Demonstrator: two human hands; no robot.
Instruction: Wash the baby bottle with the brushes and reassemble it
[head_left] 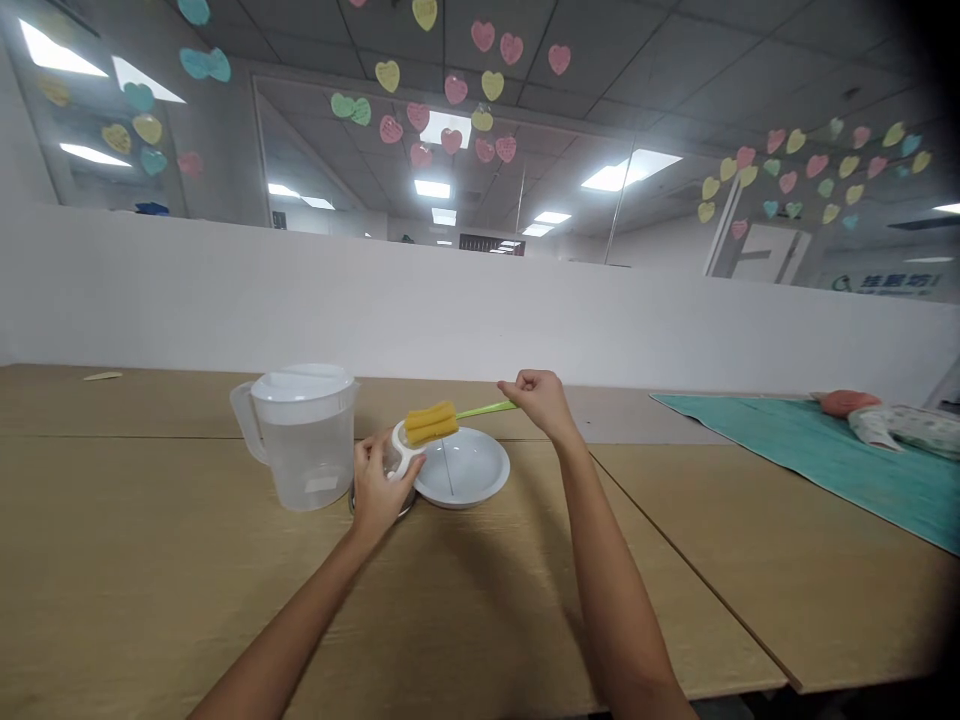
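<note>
As I watched, L hand (380,489), curled, held white-rimmed cup (403,456); R hand (541,401), fisted, gripped yellow sponge brush (433,423) at cup's 2 o'clock, apparently not yet inside; bowl (480,471) sat 3 o'clock, jug (309,442) 9.

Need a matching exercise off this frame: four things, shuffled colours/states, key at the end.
1. Pitcher
2. Sponge
3. Bowl
4. Right hand

A. Gripping a green handle
B. Round, white, shallow
C. Lidded, translucent
D. Yellow

Pairs: 1-C, 2-D, 3-B, 4-A
</note>
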